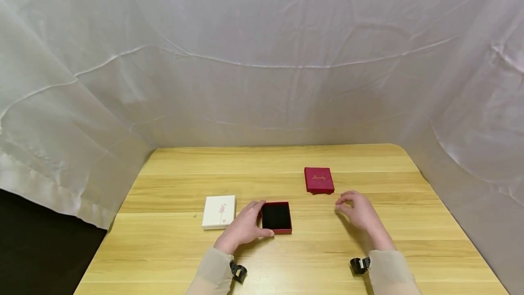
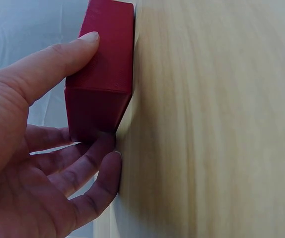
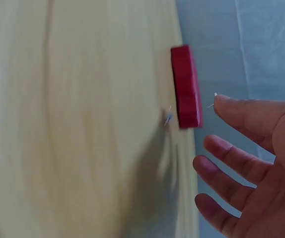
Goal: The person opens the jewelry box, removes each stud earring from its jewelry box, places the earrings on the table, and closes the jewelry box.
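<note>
My left hand (image 1: 244, 227) grips an open red jewelry box base (image 1: 291, 222) on the table, its black pad (image 1: 276, 216) facing up. In the left wrist view the thumb presses one red side (image 2: 105, 54) and the fingers reach round the far side. My right hand (image 1: 359, 211) is raised above the table, right of the box. At its thumb tip a tiny silvery earring-like piece (image 3: 213, 101) shows, pinched with the index finger, which is mostly hidden. Another tiny shiny piece (image 3: 169, 117) appears near the red lid (image 3: 186, 87); its kind is unclear.
The red lid (image 1: 319, 180) with gold lettering lies farther back, ahead of the right hand. A white box (image 1: 214, 211) with a pink flower print sits left of the left hand. Pale cloth (image 1: 270, 104) hangs behind and beside the wooden table (image 1: 196, 167).
</note>
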### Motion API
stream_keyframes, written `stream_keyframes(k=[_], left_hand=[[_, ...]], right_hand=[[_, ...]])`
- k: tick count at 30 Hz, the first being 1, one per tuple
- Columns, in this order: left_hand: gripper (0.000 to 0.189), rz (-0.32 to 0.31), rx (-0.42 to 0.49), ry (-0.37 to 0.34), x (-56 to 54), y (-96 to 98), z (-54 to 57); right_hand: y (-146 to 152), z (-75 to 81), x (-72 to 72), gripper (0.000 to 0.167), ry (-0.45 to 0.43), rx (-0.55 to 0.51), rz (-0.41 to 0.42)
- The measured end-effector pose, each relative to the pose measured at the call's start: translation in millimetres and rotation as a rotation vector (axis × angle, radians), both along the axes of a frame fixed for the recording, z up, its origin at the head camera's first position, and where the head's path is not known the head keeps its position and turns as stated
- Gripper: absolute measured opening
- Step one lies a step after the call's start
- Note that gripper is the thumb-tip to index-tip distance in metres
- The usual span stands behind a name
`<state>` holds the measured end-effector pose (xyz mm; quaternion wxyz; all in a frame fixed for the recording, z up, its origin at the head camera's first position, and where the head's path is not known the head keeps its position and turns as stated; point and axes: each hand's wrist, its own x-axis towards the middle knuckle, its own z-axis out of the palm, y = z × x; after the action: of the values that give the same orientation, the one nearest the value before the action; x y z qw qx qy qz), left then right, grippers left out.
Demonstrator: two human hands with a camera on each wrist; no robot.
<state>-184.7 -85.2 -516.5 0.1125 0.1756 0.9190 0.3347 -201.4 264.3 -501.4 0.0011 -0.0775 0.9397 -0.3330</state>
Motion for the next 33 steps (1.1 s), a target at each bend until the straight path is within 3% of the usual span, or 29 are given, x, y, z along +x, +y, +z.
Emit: stream_keyframes(k=[10,33], left_hand=[[0.095,-0.001,0.005,-0.001,0.2,0.0,1.5],[0.096,-0.001,-0.002,0.002,-0.1,-0.1,-0.4]], right_hand=[[13,-4.4,3.8,0.006,-0.021,0.077,-0.028],[18,-9.4,0.8,0.007,-0.049,0.100,-0.029]])
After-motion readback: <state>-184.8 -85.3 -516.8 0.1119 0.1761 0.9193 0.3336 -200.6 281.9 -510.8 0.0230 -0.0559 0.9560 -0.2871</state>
